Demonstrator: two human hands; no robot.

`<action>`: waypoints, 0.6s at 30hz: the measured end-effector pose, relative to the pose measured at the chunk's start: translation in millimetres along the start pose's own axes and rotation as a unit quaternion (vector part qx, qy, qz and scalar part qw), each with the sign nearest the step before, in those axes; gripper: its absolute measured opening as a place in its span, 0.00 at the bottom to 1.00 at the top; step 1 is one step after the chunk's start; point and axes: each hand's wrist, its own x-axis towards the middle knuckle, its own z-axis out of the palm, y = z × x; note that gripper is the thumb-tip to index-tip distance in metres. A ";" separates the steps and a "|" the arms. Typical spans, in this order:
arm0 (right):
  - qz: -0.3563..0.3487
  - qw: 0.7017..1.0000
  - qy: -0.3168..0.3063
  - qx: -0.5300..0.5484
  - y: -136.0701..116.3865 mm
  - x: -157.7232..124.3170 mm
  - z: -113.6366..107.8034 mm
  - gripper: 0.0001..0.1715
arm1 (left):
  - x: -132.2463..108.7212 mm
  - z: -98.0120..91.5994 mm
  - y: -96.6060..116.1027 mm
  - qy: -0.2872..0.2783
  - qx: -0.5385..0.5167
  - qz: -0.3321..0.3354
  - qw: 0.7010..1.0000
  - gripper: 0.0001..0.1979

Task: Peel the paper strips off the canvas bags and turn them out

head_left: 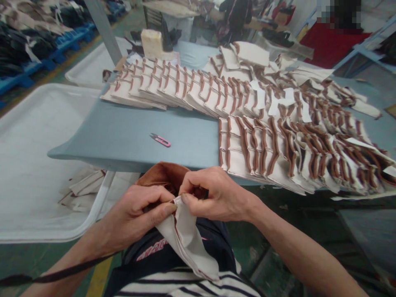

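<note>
A cream fabric piece with brown trim hangs from both hands in front of my lap. My left hand pinches its upper edge between thumb and fingers. Close beside it, my right hand grips the top corner the same way. Behind the hands a brown part stands up toward the table edge; I cannot tell whether it belongs to the same piece. Pink-handled thread snips lie on the blue-covered table, apart from both hands.
Overlapping rows of cream pieces with brown edging cover the table's right and back. A loose heap lies behind them. A white bin at the left holds a few cream pieces. A grey post stands at back left.
</note>
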 end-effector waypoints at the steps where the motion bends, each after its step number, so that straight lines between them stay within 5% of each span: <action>1: 0.009 1.000 -0.005 0.011 -0.8 0.0 -1.2 0.08 | 1.6 -0.2 0.5 -0.001 0.005 -0.003 1.000 0.11; 10: -0.067 0.997 0.032 -0.026 4.4 12.7 -1.9 0.08 | 30.8 -8.4 18.5 -0.017 0.006 -0.106 0.994 0.12; 15: 0.027 0.995 0.013 0.097 8.6 19.9 3.6 0.04 | 23.5 10.4 11.3 0.057 -0.055 -0.076 0.994 0.18; 18: 0.101 0.979 0.022 0.175 7.6 19.4 11.6 0.02 | 13.9 22.2 2.9 0.127 -0.064 -0.114 0.983 0.25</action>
